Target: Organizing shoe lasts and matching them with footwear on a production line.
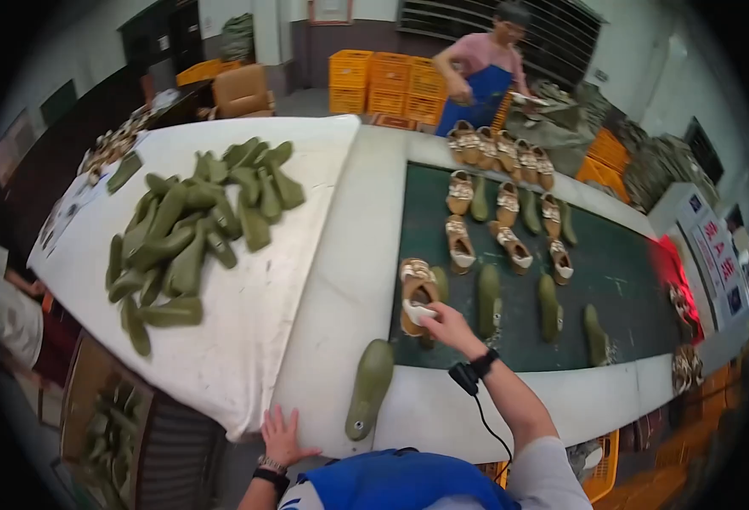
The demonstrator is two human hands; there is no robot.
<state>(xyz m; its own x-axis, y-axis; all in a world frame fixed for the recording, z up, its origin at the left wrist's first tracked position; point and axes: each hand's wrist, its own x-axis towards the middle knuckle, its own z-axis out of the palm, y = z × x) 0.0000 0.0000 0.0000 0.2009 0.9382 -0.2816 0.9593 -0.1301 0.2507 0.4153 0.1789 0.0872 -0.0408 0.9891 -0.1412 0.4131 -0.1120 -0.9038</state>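
My right hand [452, 328] pinches the white-lined heel of a tan shoe [413, 274] with pale straps, at the near left corner of the green conveyor belt [519, 314]. Partly hidden behind that shoe lies a green shoe last [440, 284]. Fingers spread, my left hand [281, 439] rests at the near edge of the white worktop [327, 340] and holds nothing. Between my two hands a single green last [369, 389] lies on the worktop. More shoes [460, 243] and lasts [489, 299] stand in rows on the belt.
A heap of green lasts [170, 229] covers part of a white cloth [230, 357] on the left. Across the belt, a person [480, 72] in a blue apron works behind several shoes [502, 151]. A machine housing [707, 255] with red light stands at the belt's right end.
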